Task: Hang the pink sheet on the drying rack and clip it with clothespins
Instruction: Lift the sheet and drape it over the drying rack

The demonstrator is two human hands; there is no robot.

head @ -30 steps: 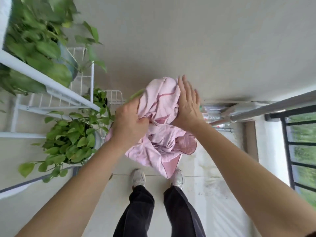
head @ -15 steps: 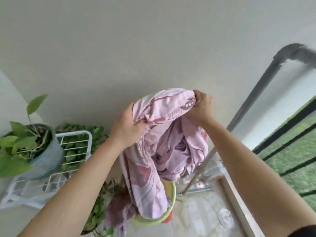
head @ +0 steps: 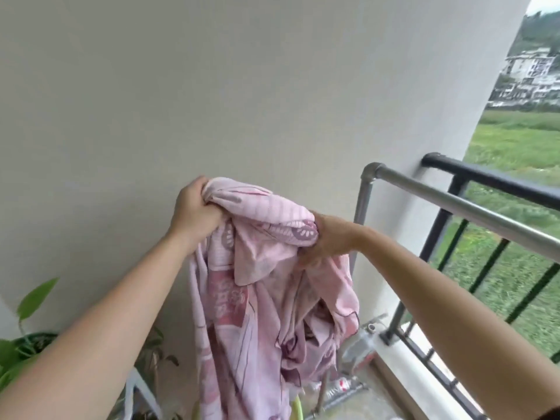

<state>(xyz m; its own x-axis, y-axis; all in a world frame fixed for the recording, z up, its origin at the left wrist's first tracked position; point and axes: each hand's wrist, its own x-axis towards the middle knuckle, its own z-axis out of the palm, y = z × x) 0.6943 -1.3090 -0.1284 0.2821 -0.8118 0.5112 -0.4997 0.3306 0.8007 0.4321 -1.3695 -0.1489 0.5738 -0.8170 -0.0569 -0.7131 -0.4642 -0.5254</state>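
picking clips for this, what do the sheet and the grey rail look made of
Sheet: thin woven fabric, probably cotton, matte; it bunches into soft folds in both hands and shows a printed pattern. Rail: metal tube, likely steel, with a dull brushed sheen and an elbow joint at its corner.

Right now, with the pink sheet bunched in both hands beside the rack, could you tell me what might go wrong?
1. The pink sheet is still wadded between the left hand and right hand; thrown over the drying rack bar like this, it would likely hang in folds.
2. Its lower end trails down out of view and could drag on the balcony floor.
3. The bar sits close to the black railing, so a loose end might slip over the railing.
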